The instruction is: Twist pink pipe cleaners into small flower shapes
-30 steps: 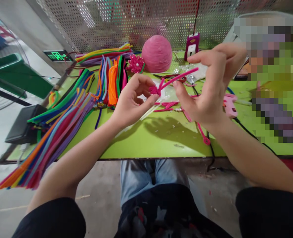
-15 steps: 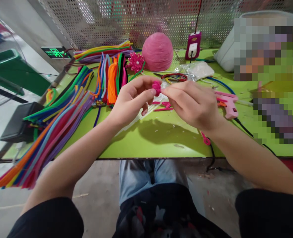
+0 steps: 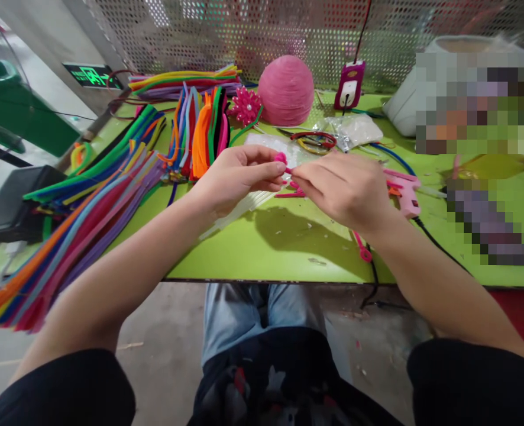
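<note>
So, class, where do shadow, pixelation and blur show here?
Head view: a soft shadow on the green table below the left hand and right hand; head view: pixel blocks mask part of the pale bin; head view: the pink piece looks slightly blurred.

Upper L, we've got a dark rectangular sign w/ glowing green markings (image 3: 91, 76), up on the pale grey wall (image 3: 62, 35). The pictogram's clear: a running fig. in a doorway, i.e. the emerg. exit symbol, plus a green arrow pointing R. Small green lettering L of the fig., but it's too blurry to read. Over to the purple plastic power socket w/ a white face (image 3: 349, 86), upper R of ctr.: small gold oval label near its top, txt illegible.
</note>
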{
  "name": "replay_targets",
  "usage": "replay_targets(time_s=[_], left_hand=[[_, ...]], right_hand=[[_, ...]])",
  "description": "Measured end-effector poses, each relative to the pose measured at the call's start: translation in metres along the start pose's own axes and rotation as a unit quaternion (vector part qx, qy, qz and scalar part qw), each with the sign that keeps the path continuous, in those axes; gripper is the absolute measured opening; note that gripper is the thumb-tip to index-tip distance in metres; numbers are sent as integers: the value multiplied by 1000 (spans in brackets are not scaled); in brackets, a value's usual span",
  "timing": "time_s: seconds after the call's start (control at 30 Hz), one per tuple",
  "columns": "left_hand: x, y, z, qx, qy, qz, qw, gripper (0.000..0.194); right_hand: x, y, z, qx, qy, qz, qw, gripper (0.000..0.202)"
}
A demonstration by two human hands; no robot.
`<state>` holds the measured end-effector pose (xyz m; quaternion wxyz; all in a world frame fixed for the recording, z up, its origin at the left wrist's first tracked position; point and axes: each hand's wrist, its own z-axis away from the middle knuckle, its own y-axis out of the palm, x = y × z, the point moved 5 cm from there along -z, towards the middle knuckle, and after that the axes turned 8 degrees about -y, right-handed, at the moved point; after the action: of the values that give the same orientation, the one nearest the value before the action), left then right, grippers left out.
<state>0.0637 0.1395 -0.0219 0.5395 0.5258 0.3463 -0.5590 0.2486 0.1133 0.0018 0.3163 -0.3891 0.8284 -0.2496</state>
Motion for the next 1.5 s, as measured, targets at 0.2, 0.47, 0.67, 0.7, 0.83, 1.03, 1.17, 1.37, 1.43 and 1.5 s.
replay_targets(time_s=[0.2, 0.47, 0.67, 0.7, 0.83, 1.03, 1.17, 1.37, 1.43, 1.5], left_hand=[[-2, -2, 0, 3, -40, -35, 999, 10], [-15, 0, 4, 9, -43, 2, 999, 18], [-16, 6, 7, 30, -41, 14, 999, 19], [-15, 6, 7, 30, -41, 16, 999, 20], [-14, 6, 5, 37, -36, 27, 998, 23], [-9, 6, 6, 33, 39, -17, 999, 17], [-13, 8, 14, 11, 115, -76, 990, 15], [-15, 11, 19, -15, 177, -131, 975, 15], [-12, 11, 16, -15, 189, -142, 972, 15], [-9, 12, 13, -10, 202, -152, 967, 13]], right_hand=[[-6, -5, -1, -11, 15, -118, 993, 15], [-20, 17, 12, -144, 212, -381, 888, 33], [-9, 9, 3, -157, 167, -386, 894, 15], [-7, 4, 0, -156, 137, -364, 908, 12], [-1, -7, -7, -158, 11, -256, 953, 26], [1, -5, -3, -175, 1, -179, 968, 16], [-2, -5, 1, -184, 48, -148, 971, 16], [-4, 1, 4, -124, 48, -122, 984, 20], [-4, -1, 5, -135, 25, -112, 984, 18], [-3, -3, 6, -141, 9, -100, 985, 16]])
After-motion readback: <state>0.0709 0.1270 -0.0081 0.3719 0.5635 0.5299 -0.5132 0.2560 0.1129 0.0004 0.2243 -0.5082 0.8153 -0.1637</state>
